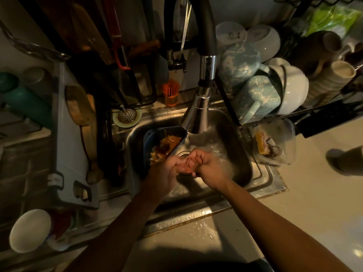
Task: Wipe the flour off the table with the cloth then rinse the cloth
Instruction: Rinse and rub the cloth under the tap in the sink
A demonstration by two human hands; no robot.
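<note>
We see both hands together over sink (263, 179), under tap (198, 114). Water runs down by them. Left hand (167, 173) and right hand (210, 167) touch, fingers mixed up. Right fingers (197, 157) curl in; we cannot tell if either hand holds anything. Where is cloth? We cannot tell. Crumpled grey thing (273, 148) lies in clear tub (288, 134) right of sink, beside yellow sponge (260, 144). Blue basket (149, 136) with food scraps sits in sink, just left of hands. Water drops on counter (294, 193).
</note>
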